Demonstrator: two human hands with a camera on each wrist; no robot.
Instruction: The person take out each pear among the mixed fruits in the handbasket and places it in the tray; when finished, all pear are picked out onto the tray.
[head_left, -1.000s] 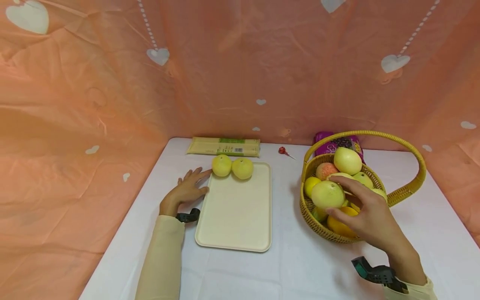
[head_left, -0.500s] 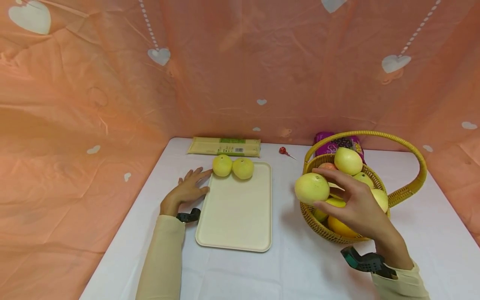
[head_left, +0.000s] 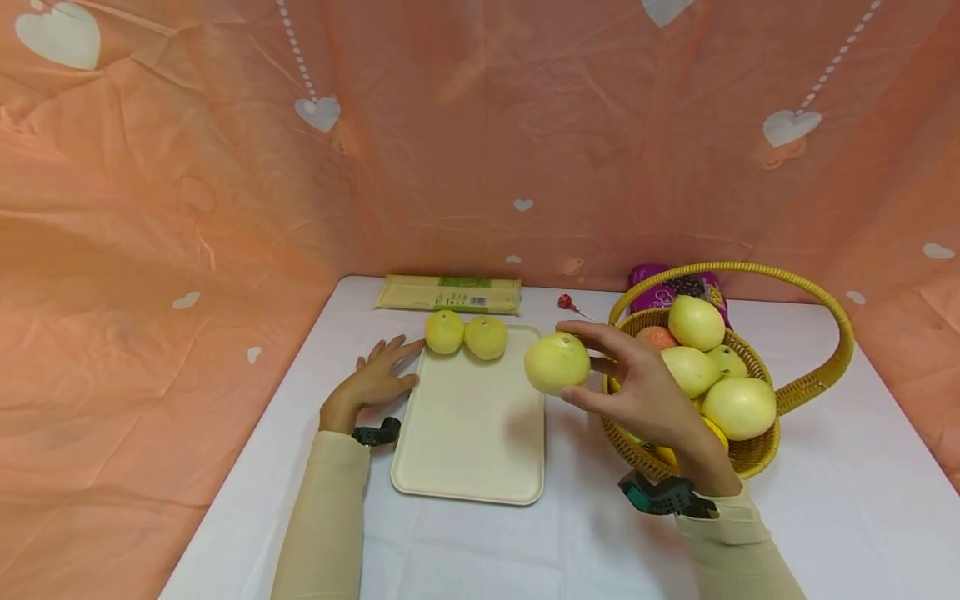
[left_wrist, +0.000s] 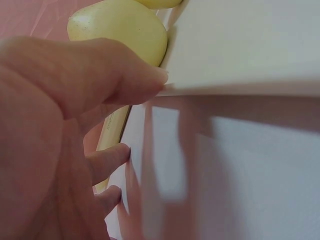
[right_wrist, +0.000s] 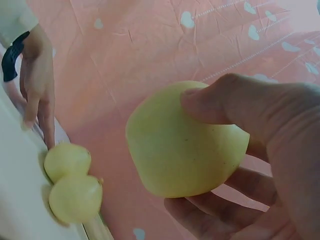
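My right hand holds a pale yellow-green pear between thumb and fingers. It is raised above the right edge of a cream rectangular tray. In the right wrist view the thumb presses the near side of the held pear, with fingers under it. Two similar pears, a left one and a right one, sit side by side at the tray's far left corner. My left hand lies at the tray's left edge, fingers spread, the thumb touching the rim in the left wrist view.
A wicker basket with a tall handle stands at the right, full of pears and other fruit. Behind it lies a purple packet. A red lollipop and a flat cream-and-green package lie along the back.
My right hand has carried the pear leftward, from over the basket to the tray's right edge. My left hand and the two pears on the tray have stayed put.
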